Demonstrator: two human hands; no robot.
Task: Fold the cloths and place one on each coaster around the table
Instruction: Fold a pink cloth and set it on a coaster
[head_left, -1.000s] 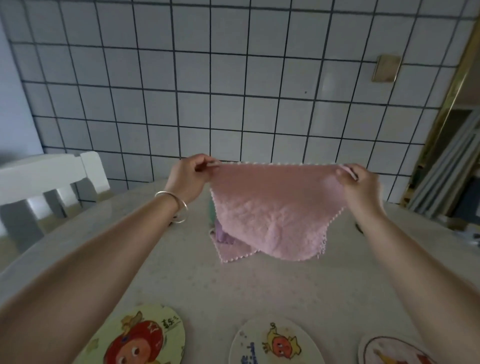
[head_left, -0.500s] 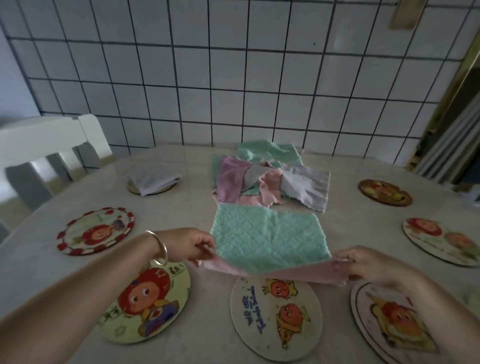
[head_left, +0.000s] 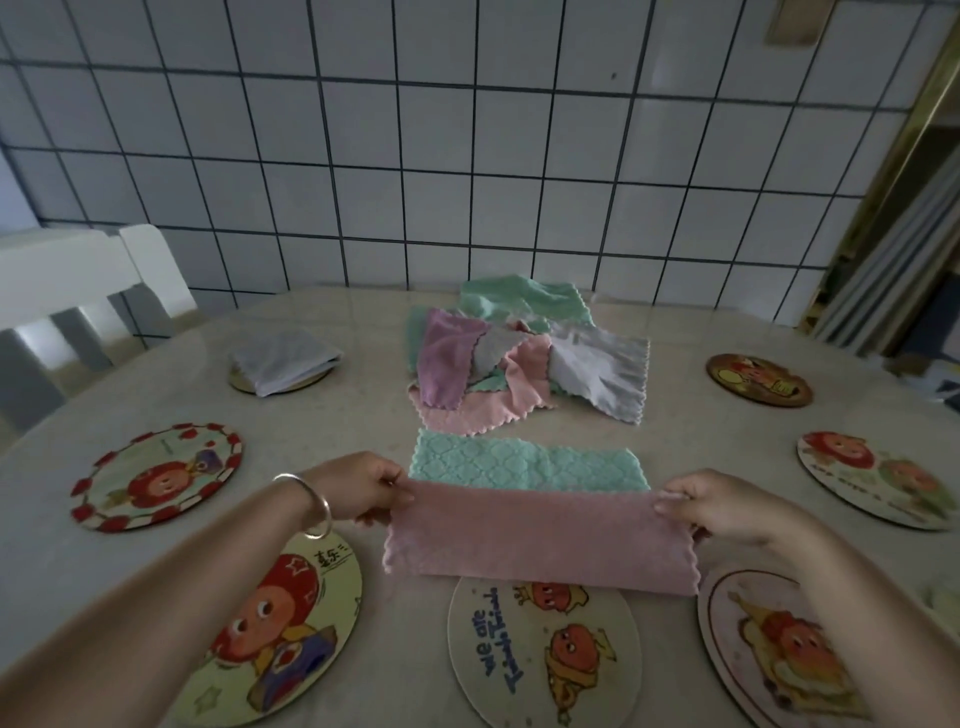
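A cloth, pink on one face and mint green on the other, lies on the table in front of me, its near half folded over so a green strip shows behind. My left hand pinches its left corner and my right hand pinches its right corner. A heap of loose cloths in green, purple, pink and grey lies at the table's middle. A folded grey cloth sits on a coaster at the far left. Round cartoon coasters lie near me: one at front left, one in the middle, one at front right.
More bare coasters ring the beige table: a red-edged one at left, one at right, one at far right. A white chair stands at the left by the tiled wall.
The cloth was held up spread in the air, then lowered to the table. Its near edge is now folded over, pink face up, both hands still at the corners.
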